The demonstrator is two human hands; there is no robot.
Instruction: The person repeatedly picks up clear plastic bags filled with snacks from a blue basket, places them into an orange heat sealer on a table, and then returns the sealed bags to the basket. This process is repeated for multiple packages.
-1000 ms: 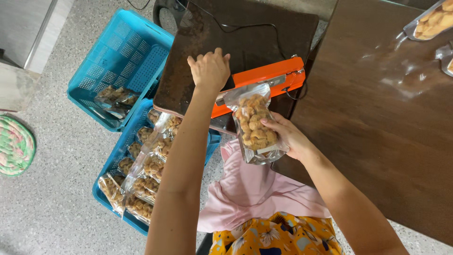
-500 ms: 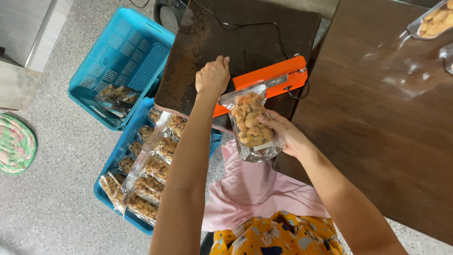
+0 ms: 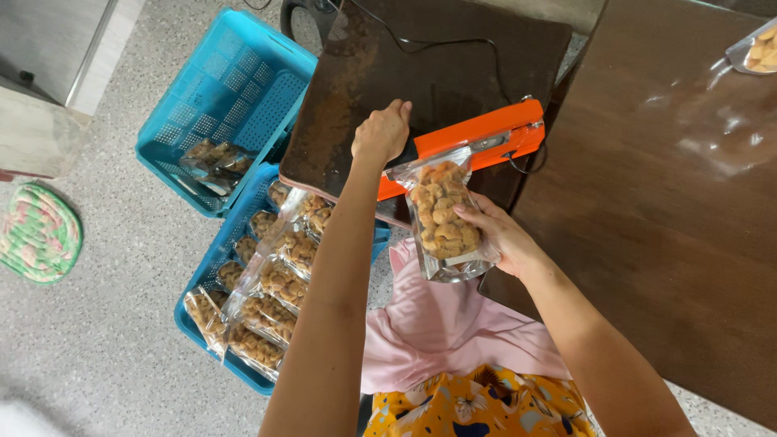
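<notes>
— Now, what am I doing?
— Left hand (image 3: 382,129) is pressing, fisted, the orange sealer (image 3: 477,137) on the counter (image 3: 672,243); right hand (image 3: 498,235) is gripping the snack pouch (image 3: 441,214), mouth under the bar.
— Risk?
— Likely a crooked seal, should the pouch be tilting.

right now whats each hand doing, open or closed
Left hand: closed, pressing on the orange sealer.
Right hand: closed on the clear snack pouch, its top in the sealer.
</notes>
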